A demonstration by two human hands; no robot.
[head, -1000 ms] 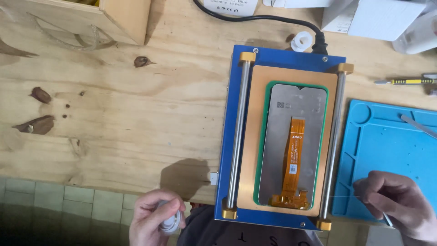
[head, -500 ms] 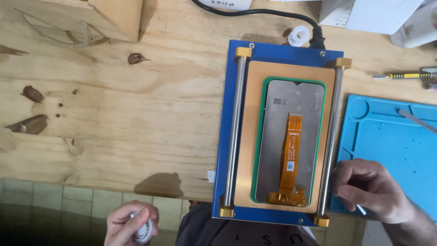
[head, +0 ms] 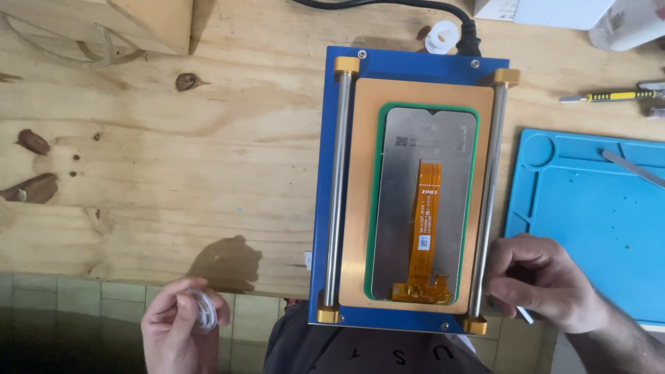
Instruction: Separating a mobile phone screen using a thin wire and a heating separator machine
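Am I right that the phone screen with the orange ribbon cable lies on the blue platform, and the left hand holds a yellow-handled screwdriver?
Not quite. In the head view the left hand holds a small clear round plastic piece; the yellow-handled screwdriver lies untouched on the wooden table. The phone screen with the orange ribbon cable does lie on the blue platform.

Bare wooden bench [head: 173, 173] left of the blue heating plate [head: 409, 66]; blue mat [head: 589, 228] crowds right.

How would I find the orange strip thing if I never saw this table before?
Find the blue plate with two metal rods on the wooden table. In its middle lies a grey phone screen, face down. The orange ribbon cable runs down its back, the only bright orange strip there.
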